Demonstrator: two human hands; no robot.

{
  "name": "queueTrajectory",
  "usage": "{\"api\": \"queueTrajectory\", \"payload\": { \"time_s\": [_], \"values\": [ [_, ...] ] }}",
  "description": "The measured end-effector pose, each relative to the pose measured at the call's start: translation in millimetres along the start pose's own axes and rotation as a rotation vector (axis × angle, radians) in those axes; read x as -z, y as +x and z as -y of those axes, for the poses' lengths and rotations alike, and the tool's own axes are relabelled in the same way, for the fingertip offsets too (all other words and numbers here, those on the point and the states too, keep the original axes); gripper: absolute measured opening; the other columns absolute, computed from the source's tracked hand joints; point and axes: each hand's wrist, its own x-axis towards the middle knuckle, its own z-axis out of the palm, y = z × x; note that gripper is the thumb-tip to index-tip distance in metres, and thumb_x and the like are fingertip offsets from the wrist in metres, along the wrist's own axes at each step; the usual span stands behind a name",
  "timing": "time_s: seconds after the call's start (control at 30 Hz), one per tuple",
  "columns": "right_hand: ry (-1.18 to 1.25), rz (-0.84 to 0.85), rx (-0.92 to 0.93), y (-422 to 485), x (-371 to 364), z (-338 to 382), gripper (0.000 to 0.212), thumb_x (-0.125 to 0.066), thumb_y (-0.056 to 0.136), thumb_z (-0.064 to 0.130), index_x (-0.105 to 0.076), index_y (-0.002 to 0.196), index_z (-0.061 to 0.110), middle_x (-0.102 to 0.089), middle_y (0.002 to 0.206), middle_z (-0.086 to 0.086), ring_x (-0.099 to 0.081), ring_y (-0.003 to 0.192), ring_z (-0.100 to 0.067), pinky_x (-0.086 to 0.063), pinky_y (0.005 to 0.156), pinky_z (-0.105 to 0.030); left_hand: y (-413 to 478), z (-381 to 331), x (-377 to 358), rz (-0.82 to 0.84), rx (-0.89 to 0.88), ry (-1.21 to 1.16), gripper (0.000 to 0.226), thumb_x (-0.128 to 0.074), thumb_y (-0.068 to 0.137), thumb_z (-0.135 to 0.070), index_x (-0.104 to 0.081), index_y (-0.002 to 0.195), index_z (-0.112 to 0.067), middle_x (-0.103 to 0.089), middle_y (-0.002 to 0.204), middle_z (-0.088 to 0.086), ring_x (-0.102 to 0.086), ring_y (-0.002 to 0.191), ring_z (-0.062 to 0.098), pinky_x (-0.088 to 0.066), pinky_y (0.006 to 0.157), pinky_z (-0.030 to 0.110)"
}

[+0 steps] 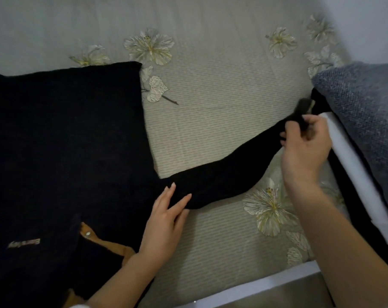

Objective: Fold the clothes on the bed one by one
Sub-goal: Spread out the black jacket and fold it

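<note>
A black knitted sweater (pixel 66 141) lies spread flat on the bed, filling the left half of the view. Its collar with a tan lining and a snap button (pixel 87 234) is near me, beside a small label. One long sleeve (pixel 224 174) stretches out to the right. My left hand (pixel 166 216) rests flat, fingers apart, on the shoulder where the sleeve joins the body. My right hand (pixel 304 141) pinches the sleeve's cuff and holds it slightly raised near the bed's right edge.
The bed sheet (pixel 210 90) is pale and ribbed, with printed flowers. A grey knitted fabric (pixel 366 112) lies at the far right over a white bed frame edge (pixel 355 170). The bed's near edge (pixel 244 290) runs along the bottom right.
</note>
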Motion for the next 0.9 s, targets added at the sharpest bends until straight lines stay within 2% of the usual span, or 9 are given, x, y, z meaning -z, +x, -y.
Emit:
{"api": "queueTrajectory", "payload": {
  "time_s": [0.07,0.13,0.2,0.3,0.37,0.57,0.7,0.83,0.9],
  "values": [
    [-0.115,0.069,0.149,-20.3,-28.6,31.3,0.009,-0.062,0.081,0.017,-0.057,0.086,0.023,-0.055,0.079,0.003,-0.050,0.068,-0.001,-0.045,0.073,-0.026,-8.6,0.6,0.9,-0.029,0.065,-0.061,0.039,-0.045,0.097,-0.033,-0.036,0.133,-0.044,-0.010,0.153,-0.019,0.000,0.141,-0.009,-0.009,0.114,0.013],
    [-0.232,0.184,0.205,-46.7,-66.9,69.5,0.007,-0.065,0.081,0.022,-0.060,0.086,0.023,-0.054,0.078,0.003,-0.047,0.070,-0.009,-0.043,0.080,-0.039,-14.8,1.1,3.1,-0.061,0.094,-0.071,0.039,-0.044,0.098,-0.032,-0.034,0.134,-0.044,-0.008,0.152,-0.024,0.005,0.137,-0.017,-0.002,0.105,-0.002],
    [-0.148,0.438,0.251,-77.4,-106.1,111.8,0.010,-0.068,0.081,0.024,-0.060,0.087,0.026,-0.053,0.070,0.011,-0.048,0.065,-0.005,-0.046,0.077,-0.037,-19.3,2.2,7.0,-0.093,0.160,-0.115,0.040,-0.043,0.099,-0.035,-0.036,0.138,-0.041,-0.008,0.151,-0.029,0.004,0.136,-0.020,0.000,0.098,-0.008],
    [0.064,1.022,0.386,-122.5,-148.9,160.4,0.053,-0.070,0.083,0.026,-0.050,0.132,0.027,-0.063,0.088,0.012,-0.059,0.086,0.001,-0.047,0.077,-0.020,-25.7,8.2,14.1,-0.169,0.264,-0.226,0.042,-0.042,0.100,-0.035,-0.037,0.142,-0.033,-0.016,0.147,-0.030,-0.012,0.138,-0.013,-0.005,0.098,-0.008],
    [0.081,1.181,0.425,-137.2,-163.9,161.4,0.065,-0.068,0.083,0.027,-0.040,0.141,0.031,-0.065,0.103,0.013,-0.059,0.104,-0.001,-0.046,0.082,-0.014,-30.6,16.2,18.5,-0.152,0.288,-0.285,0.044,-0.044,0.100,-0.029,-0.035,0.144,-0.029,-0.020,0.145,-0.027,-0.020,0.135,-0.010,-0.007,0.100,-0.006],
    [-0.418,0.983,0.088,-141.5,-146.2,47.4,0.020,-0.060,0.086,0.006,-0.068,0.102,0.015,-0.060,0.076,0.014,-0.059,0.080,-0.009,-0.044,0.075,-0.021,-49.0,45.9,45.1,-0.009,0.291,-0.414,0.038,-0.050,0.095,-0.013,-0.056,0.132,-0.022,-0.048,0.134,-0.019,-0.044,0.123,-0.009,-0.026,0.100,-0.001],
    [-0.661,1.084,-0.015,-162.7,-126.0,-8.1,0.009,-0.064,0.086,0.015,-0.065,0.094,0.020,-0.059,0.070,0.010,-0.055,0.064,-0.007,-0.041,0.068,-0.026,-35.3,78.4,92.7,-0.336,0.487,-0.604,0.031,-0.053,0.090,0.000,-0.072,0.103,-0.021,-0.071,0.100,-0.008,-0.066,0.090,0.000,-0.050,0.085,0.016],
    [-0.846,1.071,0.256,-191.5,-133.0,-13.3,0.043,-0.064,0.084,0.044,-0.056,0.120,0.023,-0.052,0.105,0.009,-0.052,0.099,-0.011,-0.044,0.089,-0.030,6.4,128.7,158.0,-0.702,0.718,-0.869,0.026,-0.049,0.094,-0.003,-0.063,0.115,-0.007,-0.067,0.100,0.004,-0.064,0.080,0.012,-0.054,0.075,0.024],
    [-0.971,1.035,0.368,-200.0,-141.0,-9.9,0.051,-0.061,0.084,0.051,-0.050,0.126,0.025,-0.048,0.114,0.008,-0.047,0.111,-0.013,-0.039,0.097,-0.035,30.1,156.8,193.5,-0.840,0.744,-0.738,0.033,-0.052,0.092,-0.008,-0.056,0.125,-0.007,-0.059,0.116,0.012,-0.061,0.092,0.019,-0.052,0.087,0.033]
  ]
}}
